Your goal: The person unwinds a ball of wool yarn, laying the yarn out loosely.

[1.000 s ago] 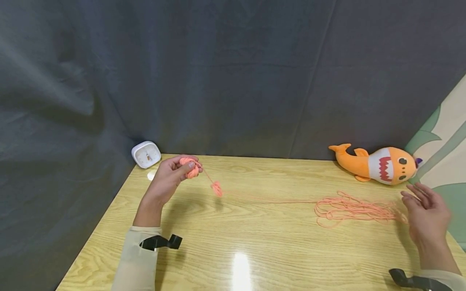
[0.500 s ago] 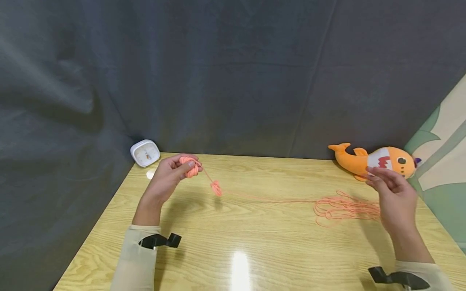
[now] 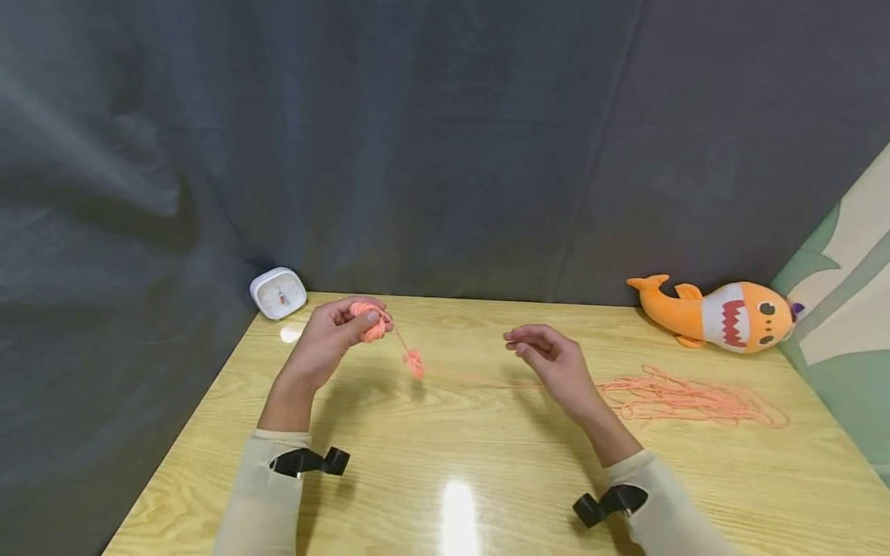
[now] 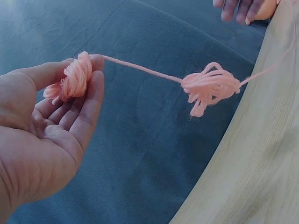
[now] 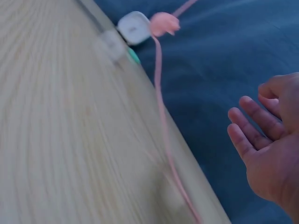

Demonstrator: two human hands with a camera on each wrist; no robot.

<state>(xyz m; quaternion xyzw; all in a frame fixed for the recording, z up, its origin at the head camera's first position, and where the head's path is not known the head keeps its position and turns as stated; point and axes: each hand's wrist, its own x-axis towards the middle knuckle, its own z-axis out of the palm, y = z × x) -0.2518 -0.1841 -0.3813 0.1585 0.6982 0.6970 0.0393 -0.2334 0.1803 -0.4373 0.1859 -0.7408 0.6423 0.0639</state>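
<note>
My left hand [image 3: 316, 347] pinches a small wound bundle of coral-pink yarn [image 4: 76, 78] between thumb and fingers, held up over the table's left part. From it a strand slants down to a looped tangle of yarn [image 4: 210, 85], which hangs in the air to the right of the fingers. The yarn [image 5: 161, 102] runs on from the tangle to a loose pile of yarn [image 3: 681, 398] on the table at right. My right hand [image 3: 559, 371] is raised over the middle, left of the pile, its fingers loosely bent with nothing seen between them.
An orange plush shark [image 3: 723, 313] lies at the back right of the wooden table [image 3: 389, 479]. A white square clock [image 3: 279, 293] stands at the back left corner. Dark cloth [image 3: 445, 154] hangs behind the table.
My right hand has swept left from beside the far end of the yarn pile to the table's middle. The left hand keeps its hold on the bundle, nearly still.
</note>
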